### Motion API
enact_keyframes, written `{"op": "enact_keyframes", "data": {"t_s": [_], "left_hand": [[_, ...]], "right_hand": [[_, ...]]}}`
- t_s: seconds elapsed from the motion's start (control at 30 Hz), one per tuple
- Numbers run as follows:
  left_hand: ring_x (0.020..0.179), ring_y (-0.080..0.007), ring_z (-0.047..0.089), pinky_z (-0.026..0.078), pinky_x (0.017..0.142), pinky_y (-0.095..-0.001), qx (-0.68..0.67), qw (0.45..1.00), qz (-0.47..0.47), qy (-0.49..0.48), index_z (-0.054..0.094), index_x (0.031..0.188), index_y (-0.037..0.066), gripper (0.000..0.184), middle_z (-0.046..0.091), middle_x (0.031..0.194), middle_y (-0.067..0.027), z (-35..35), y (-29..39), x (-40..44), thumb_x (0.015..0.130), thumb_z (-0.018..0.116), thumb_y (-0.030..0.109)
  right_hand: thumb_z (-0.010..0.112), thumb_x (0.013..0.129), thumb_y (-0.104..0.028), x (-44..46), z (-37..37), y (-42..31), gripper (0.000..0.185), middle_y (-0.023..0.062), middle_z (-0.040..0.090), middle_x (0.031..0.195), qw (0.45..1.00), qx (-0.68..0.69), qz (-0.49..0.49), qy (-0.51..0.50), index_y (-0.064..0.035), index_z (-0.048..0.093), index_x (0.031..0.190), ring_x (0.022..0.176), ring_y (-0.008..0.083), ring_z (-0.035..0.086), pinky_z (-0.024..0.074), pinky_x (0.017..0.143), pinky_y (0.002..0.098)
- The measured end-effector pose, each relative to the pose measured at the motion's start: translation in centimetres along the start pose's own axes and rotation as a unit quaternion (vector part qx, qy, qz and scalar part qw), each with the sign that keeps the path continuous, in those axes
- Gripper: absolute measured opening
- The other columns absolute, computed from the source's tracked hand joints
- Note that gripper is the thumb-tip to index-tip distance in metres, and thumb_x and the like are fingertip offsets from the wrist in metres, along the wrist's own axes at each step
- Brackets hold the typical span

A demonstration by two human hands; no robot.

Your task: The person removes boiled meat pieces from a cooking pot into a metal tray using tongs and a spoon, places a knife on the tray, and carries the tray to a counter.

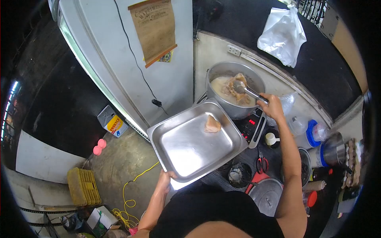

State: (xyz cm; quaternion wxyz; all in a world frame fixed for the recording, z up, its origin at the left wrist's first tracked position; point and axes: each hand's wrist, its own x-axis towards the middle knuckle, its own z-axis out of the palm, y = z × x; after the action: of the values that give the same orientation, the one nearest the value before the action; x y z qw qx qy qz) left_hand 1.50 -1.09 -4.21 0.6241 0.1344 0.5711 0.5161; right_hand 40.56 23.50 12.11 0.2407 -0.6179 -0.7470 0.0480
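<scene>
My left hand (164, 182) grips the near-left corner of a deep stainless-steel pan (178, 146), which tilts in front of me. One pale piece of cooked meat (212, 124) lies toward the pan's far side. My right hand (272, 106) is closed around the dark-ended handle of a metal ladle (252, 92). The ladle's round head is inside the big aluminium pot (258, 79), against large chunks of meat (238, 79) in cloudy broth (219, 85). Whether its head is slotted is too small to tell.
Under the pot, an induction cooker (251, 123) shows red digits. Red-handled scissors (262, 164), a lidded pot (266, 196), a white measuring cup (271, 139) and a dark bowl (239, 174) sit nearby. A yellow cord (126, 194) and a yellow crate (84, 186) are on the floor left.
</scene>
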Motion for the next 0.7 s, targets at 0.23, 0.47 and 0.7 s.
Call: {"op": "enact_keyframes", "data": {"t_s": [0.23,0.47,0.7], "left_hand": [[0.082,-0.0249,0.053,0.046,0.074,-0.033,0.004,1.0,-0.01,0.01,0.04,0.108,-0.011,0.056,0.054,0.091,-0.0158,-0.4,-0.8,0.6,0.054,0.052,-0.003],[0.084,-0.0245,0.053,0.045,0.075,-0.0334,0.025,0.999,-0.025,-0.018,0.044,0.102,-0.01,0.049,0.055,0.086,-0.0144,-1.0,-0.5,0.9,0.054,0.051,-0.004],[0.079,-0.0257,0.053,0.047,0.071,-0.0344,0.026,0.999,-0.021,0.013,0.042,0.102,-0.01,0.05,0.052,0.089,-0.0162,0.3,1.1,-0.1,0.053,0.05,-0.006]], "right_hand": [[0.067,0.069,-0.014,-2.2,-2.1,-1.4,0.034,0.0184,0.065,0.089,0.993,0.092,-0.023,-0.066,0.0012,0.063,0.099,0.081,0.0265,0.063,0.0471,0.076,0.0351],[0.068,0.073,-0.019,-5.0,-1.3,-4.7,0.032,0.0056,0.062,0.067,0.896,0.166,-0.021,-0.41,-0.0015,0.064,0.101,0.046,0.0089,0.051,0.041,0.042,0.0247],[0.067,0.07,-0.029,-4.5,-0.6,-5.8,0.039,0.0186,0.064,0.081,0.918,-0.016,-0.123,-0.376,-0.004,0.063,0.1,0.078,0.0321,0.062,0.0464,0.072,0.0382]]}}
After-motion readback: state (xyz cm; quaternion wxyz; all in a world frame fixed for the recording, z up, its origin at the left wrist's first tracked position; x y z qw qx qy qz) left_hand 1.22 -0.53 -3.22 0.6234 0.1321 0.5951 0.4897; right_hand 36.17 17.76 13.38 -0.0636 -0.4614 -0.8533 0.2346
